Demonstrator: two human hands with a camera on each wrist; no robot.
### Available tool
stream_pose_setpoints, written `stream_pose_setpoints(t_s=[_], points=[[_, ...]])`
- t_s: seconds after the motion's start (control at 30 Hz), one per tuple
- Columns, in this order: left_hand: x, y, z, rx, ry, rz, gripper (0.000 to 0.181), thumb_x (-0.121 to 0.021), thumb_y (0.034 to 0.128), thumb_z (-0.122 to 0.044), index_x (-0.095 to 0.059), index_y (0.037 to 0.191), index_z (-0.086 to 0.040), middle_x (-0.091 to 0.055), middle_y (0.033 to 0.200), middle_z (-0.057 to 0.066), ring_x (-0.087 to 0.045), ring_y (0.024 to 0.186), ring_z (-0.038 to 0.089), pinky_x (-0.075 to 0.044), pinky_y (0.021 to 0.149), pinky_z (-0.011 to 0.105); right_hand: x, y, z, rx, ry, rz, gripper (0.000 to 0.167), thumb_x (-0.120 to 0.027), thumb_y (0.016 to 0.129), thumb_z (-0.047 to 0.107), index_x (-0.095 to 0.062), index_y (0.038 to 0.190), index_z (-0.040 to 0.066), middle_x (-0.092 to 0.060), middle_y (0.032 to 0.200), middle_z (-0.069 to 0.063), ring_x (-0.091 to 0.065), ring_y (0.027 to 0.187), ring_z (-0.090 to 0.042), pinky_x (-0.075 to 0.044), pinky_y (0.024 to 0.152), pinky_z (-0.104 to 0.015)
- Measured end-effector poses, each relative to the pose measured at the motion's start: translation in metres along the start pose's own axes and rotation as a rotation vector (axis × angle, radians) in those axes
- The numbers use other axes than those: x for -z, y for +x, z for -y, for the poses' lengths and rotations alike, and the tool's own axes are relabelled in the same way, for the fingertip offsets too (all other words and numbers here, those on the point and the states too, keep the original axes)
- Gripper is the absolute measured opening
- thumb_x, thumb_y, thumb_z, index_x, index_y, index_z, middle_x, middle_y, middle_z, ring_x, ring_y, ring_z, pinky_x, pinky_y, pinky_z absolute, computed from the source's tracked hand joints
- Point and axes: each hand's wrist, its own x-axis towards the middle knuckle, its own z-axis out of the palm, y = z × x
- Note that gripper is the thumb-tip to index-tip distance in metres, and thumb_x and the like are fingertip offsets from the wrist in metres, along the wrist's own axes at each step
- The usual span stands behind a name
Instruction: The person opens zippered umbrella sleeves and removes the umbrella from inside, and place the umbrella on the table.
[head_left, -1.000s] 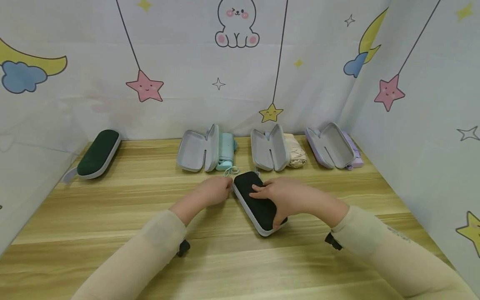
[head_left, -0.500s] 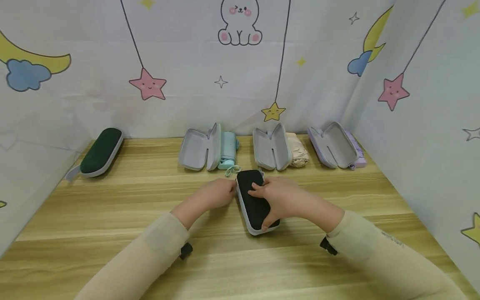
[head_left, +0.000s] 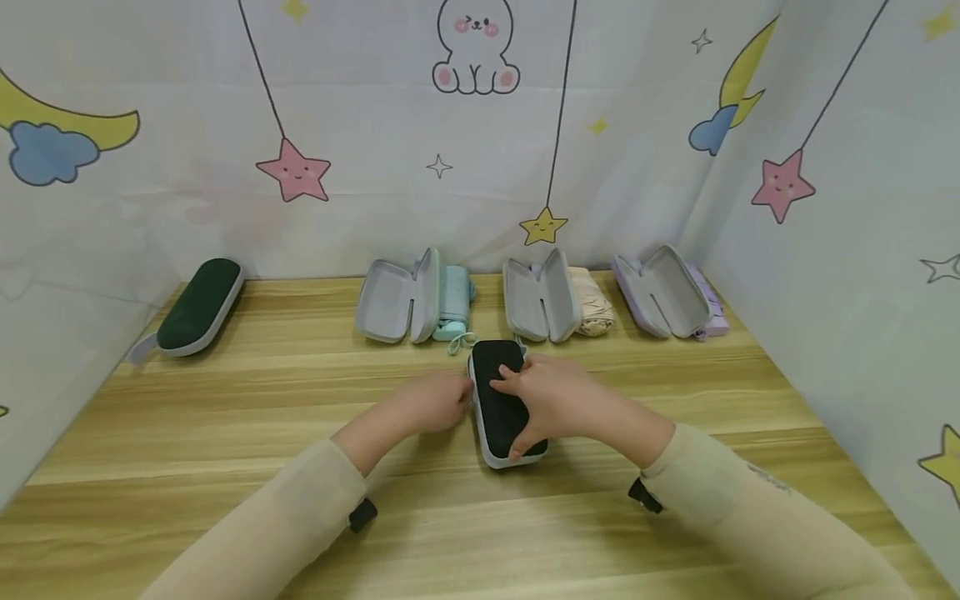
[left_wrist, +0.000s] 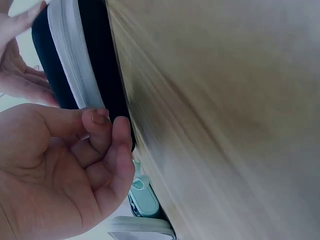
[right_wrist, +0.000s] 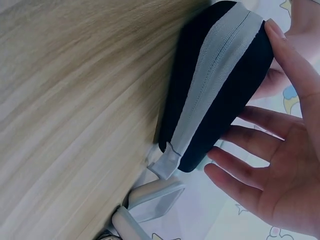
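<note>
Black case [head_left: 497, 417] mid surface [head_left: 450, 542]; I've got it between both hands, long axis running back edge to front edge, left hand [head_left: 442, 402] pinching its zip [left_wrist: 75, 55] (fingertips hide detail), right hand [head_left: 558, 398] spread wide across it.

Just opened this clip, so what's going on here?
A person's right hand rests on a black case that looks closed. The left hand has curled fingers at the case's zipped side; I can't tell whether they pinch anything. Behind, three grey-lined cases stand open, each beside a compact item, and a dark green case lies closed at far left.
</note>
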Motion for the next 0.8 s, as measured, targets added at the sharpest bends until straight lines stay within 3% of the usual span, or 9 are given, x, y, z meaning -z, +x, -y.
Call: stream_pose_setpoints(t_s=[0.17,0.4,0.6,0.8], points=[[0.001,-0.009,-0.005,-0.011,0.002,-0.004,0.019,-0.050,0.0991,-0.006,-0.059,0.082,-0.007,-0.057,0.075,0.006,-0.050,0.069,0.019,-0.045,0.070,0.039,0.000,0.002,0.001,-0.017,-0.009,-0.010,0.095,-0.079,0.064,0.067,-0.050,0.144,0.023,-0.043,0.149,-0.007,-0.041,0.132,-0.033,-0.046,0.094,-0.045],[-0.007,-0.022,-0.008,-0.011,0.063,-0.012,0.017,-0.051,0.0995,-0.009,-0.066,0.095,-0.004,-0.067,0.086,0.011,-0.063,0.080,0.023,-0.051,0.075,0.044,-0.002,0.006,0.007,-0.023,-0.043,-0.021,0.096,-0.078,0.064,0.068,-0.050,0.144,0.022,-0.044,0.148,-0.007,-0.044,0.130,-0.032,-0.045,0.096,-0.043],[-0.014,-0.037,-0.013,-0.063,0.101,-0.036,0.019,-0.054,0.0973,-0.009,-0.058,0.079,-0.012,-0.059,0.071,0.004,-0.054,0.065,0.017,-0.048,0.064,0.040,-0.003,0.009,0.009,-0.047,-0.057,-0.026,0.097,-0.078,0.063,0.068,-0.050,0.144,0.022,-0.044,0.148,-0.006,-0.045,0.129,-0.029,-0.046,0.095,-0.040],[-0.017,-0.053,-0.022,-0.106,0.102,-0.044,0.023,-0.060,0.0950,-0.010,-0.054,0.073,-0.014,-0.049,0.063,-0.003,-0.044,0.057,0.013,-0.042,0.055,0.034,-0.004,0.009,0.011,-0.069,-0.060,-0.032,0.099,-0.076,0.062,0.070,-0.049,0.145,0.022,-0.045,0.147,-0.006,-0.047,0.127,-0.029,-0.047,0.093,-0.040]])
